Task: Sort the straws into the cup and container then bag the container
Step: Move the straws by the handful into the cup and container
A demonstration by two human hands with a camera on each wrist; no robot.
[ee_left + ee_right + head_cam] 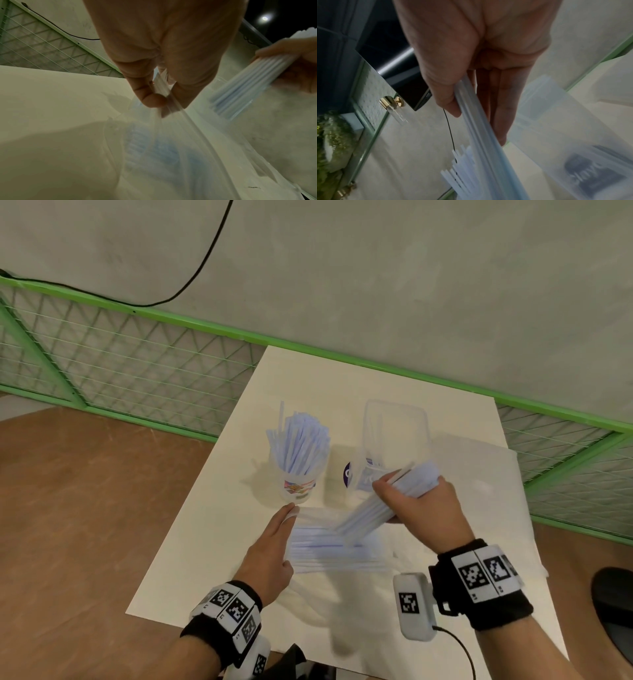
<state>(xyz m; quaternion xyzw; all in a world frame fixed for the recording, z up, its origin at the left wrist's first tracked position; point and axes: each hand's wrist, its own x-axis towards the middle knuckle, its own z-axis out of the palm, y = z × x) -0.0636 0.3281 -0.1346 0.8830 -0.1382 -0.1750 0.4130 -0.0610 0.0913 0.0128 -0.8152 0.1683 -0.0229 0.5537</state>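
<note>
A bundle of pale blue straws [373, 511] slants above the table, and my right hand [407, 501] grips it near its upper end, just in front of the clear container [397, 422]. The right wrist view shows that bundle [476, 136] between thumb and fingers, with the container [556, 116] beside it. My left hand [290, 511] pinches the edge of a clear plastic packet [329, 549] of straws lying flat on the table. In the left wrist view, thumb and finger pinch the film [163, 94]. A printed cup [297, 474] packed with upright straws stands left of the container.
A translucent plastic bag [486, 474] lies flat on the white table [191, 570] to the right of the container. A green mesh fence [137, 364] runs behind the table. Brown floor lies to the left, and a dark shoe [613, 601] shows at the right edge.
</note>
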